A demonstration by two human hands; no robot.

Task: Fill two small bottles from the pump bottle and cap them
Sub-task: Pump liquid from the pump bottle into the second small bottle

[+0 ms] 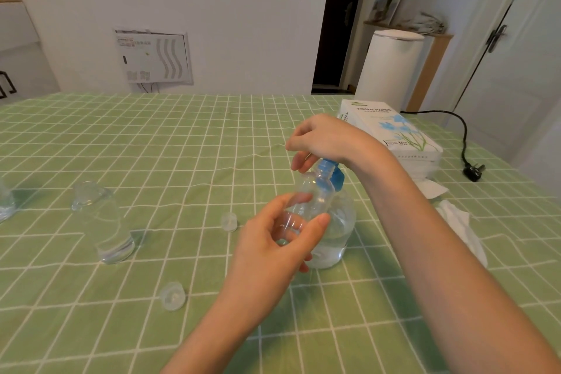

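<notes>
- While I hold the small bottle [306,200] tipped up to the blue pump head [329,174], its mouth sits just at the nozzle, in the air in front of the pump bottle [337,231].
- My left hand [273,246] wraps its lower body, thumb on the near side and fingers behind. It looks nearly empty.
- It is thin clear plastic, so I judge it light and easy to dent, and slippery once wet. A gentle hold low on the body, as now, keeps the neck free.
- My right hand [321,143] is over the pump head with fingers loosely curled. The head is mostly hidden beneath it, so I cannot tell whether I am gripping it or only pressing down.
- The pump bottle stands on the table [182,146], part full of clear liquid. That weight should steady it, though a push off-centre could tip it.
- Two clear caps lie loose on the cloth, one [228,222] just left of my left hand and one [172,296] nearer me. They are small and easily knocked.
- Another clear bottle [103,222] stands well to the left, uncapped.
- A tissue box [391,133] and loose tissues [455,222] lie to the right.
</notes>
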